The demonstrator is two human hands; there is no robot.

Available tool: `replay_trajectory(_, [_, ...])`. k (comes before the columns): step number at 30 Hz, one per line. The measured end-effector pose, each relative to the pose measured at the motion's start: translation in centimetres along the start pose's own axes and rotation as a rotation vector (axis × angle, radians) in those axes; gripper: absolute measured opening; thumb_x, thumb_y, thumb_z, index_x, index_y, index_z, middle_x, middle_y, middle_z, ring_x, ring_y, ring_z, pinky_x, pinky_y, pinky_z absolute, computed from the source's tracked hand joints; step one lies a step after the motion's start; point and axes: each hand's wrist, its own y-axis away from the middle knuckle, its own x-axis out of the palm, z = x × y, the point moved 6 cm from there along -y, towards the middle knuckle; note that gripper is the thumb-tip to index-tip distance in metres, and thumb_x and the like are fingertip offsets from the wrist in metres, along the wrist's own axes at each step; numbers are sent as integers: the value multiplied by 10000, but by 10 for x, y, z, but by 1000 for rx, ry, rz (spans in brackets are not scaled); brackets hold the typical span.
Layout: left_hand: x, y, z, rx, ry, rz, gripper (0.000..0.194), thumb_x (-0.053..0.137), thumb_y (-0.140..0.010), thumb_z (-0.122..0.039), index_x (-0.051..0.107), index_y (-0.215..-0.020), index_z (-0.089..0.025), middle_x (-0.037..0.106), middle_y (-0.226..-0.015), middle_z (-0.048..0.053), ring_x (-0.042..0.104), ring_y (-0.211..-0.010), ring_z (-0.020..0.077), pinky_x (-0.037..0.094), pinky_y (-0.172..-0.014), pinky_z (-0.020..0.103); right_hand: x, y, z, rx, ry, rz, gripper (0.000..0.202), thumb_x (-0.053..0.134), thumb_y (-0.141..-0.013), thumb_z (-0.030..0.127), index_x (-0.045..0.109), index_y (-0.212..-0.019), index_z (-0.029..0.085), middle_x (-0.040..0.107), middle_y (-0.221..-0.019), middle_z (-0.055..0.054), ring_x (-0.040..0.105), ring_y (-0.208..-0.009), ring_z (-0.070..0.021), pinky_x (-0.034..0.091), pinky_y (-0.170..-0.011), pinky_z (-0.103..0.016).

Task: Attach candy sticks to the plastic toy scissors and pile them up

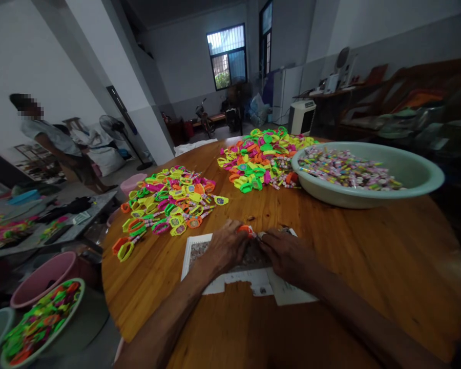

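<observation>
While both forearms reach in over the near edge of the round wooden table (369, 266), the left hand (225, 248) and right hand (288, 253) meet knuckles-up above a torn white paper sheet (253, 282) lying on the wood. The left hand's fingertips are pressed together around a small orange toy piece (246, 229), which sits at the far side of the sheet between the two hands. The right hand's fingers curl inward toward that same piece; whether they actually grip it I cannot tell, as the fingertips are hidden.

Beyond the sheet and to its left, a loose heap of neon toy watch bands (169, 202) in yellow, green, orange and pink spreads across the wood. Farther beyond the sheet lies a second heap of watch bands (261, 154), touching the rim of a pale green plastic basin (418, 179) that holds small pink and yellow wrapped pieces.

Left of the sheet, below the table edge, a pale basin of coloured bands (67, 328) sits beside a pink bucket (34, 284). Much farther back on that side, another person (57, 143) bends over near a standing fan (115, 128).
</observation>
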Motion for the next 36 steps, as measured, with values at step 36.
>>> replay_trajectory(36, [23,-12,23,-536,297,98,276,412,-955,-429,602,-877,-245,651,-954,57,558,-939,287,405,-810,444,35,-12,-1,-116,209,-69,251,558,-694,103,608,-928,181,628,-835,-85,556,-716,-221,401,-624,-333])
